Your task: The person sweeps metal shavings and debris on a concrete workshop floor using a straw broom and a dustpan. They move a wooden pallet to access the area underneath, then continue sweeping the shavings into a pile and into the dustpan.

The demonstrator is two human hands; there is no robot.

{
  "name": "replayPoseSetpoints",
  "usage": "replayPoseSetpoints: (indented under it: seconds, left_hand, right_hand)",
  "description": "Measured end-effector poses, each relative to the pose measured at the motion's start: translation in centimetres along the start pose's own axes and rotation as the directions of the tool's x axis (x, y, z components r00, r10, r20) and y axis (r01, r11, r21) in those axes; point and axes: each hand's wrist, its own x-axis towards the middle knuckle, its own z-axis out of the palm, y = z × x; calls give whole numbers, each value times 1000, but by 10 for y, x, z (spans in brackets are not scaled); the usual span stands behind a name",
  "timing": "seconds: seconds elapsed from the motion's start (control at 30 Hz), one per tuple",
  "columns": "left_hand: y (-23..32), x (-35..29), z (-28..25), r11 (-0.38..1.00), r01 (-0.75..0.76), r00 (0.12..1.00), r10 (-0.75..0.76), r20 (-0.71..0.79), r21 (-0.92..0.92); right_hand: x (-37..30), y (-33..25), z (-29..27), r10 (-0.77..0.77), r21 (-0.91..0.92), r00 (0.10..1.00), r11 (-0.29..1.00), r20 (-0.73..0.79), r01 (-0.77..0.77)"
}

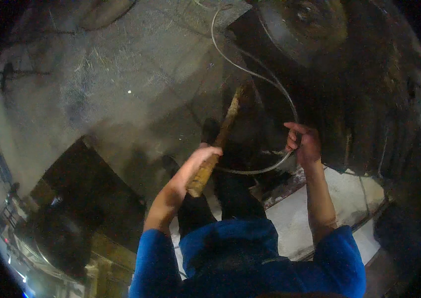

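My left hand is closed around a rough, yellowish-brown wooden stick. The stick slants up and to the right, its thicker, pale end near my wrist; its far tip fades into shadow. In my right hand, the fingers are curled around a thin, pale hose or cable. From that hand it arcs up to the top of the view, and below it bends back left past my legs toward the stick. Whether its lower end touches my left hand is hidden.
Dark machinery with a large round part stands at the upper right. A white, stained slab lies beside my right forearm. At the lower left sits a dark, box-like form. Loose strands litter the grey floor.
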Motion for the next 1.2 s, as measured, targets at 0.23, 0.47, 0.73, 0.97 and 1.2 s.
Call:
replayPoseSetpoints:
  seconds: [0.23, 0.47, 0.73, 0.97, 1.2]
  left_hand:
    - [19, -83, -91, 977, -184, 973, 166, -159, -111]
    - [-17, -139, -182, 904, -374, 785, 191, -589, -206]
    - [2, -134, -74, 840, -467, 766, 229, -601, -276]
    - [39, -76, -38, 931, -341, 935, 322, -146, -130]
    - [95, -71, -51, 878, -399, 905, 331, -265, -265]
  right_hand:
    - [15, -24, 0, 119, -63, 992, 991, -39, -121]
    - [14, -32, 9, 178, 13, 974, 984, -139, -178]
    - [30, -28, -2, 201, -67, 979, 977, -22, -202]
    - [26, -43, 18, 127, -72, 991, 989, -35, -129]
    - [20, -35, 14, 67, -6, 998, 998, -4, -67]
